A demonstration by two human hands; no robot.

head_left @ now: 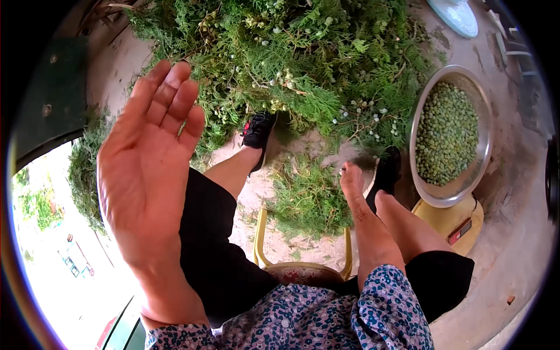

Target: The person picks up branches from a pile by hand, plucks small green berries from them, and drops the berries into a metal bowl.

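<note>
My left hand (151, 151) is raised at the left with its palm up, fingers stretched and slightly curled, holding nothing. Low over the floor, beside my right shoe (387, 169), my right hand (352, 184) has its fingers pressed together. A tiny speck shows at its fingertips, too small to name. Beyond both hands lies a big heap of cut evergreen branches (262, 52) bearing small pale green cones. A smaller pile of green sprigs (306, 198) lies between my feet, left of my right hand. At the right, a metal basin (487, 131) holds many small green cones (448, 131).
The basin rests partly over a yellow round stool (431, 224), where a red and black mobile phone (459, 231) lies. My left shoe (258, 131) touches the heap's edge. Yellow chair legs (260, 236) stand below. A pale blue round lid-like object (458, 16) lies at the far right.
</note>
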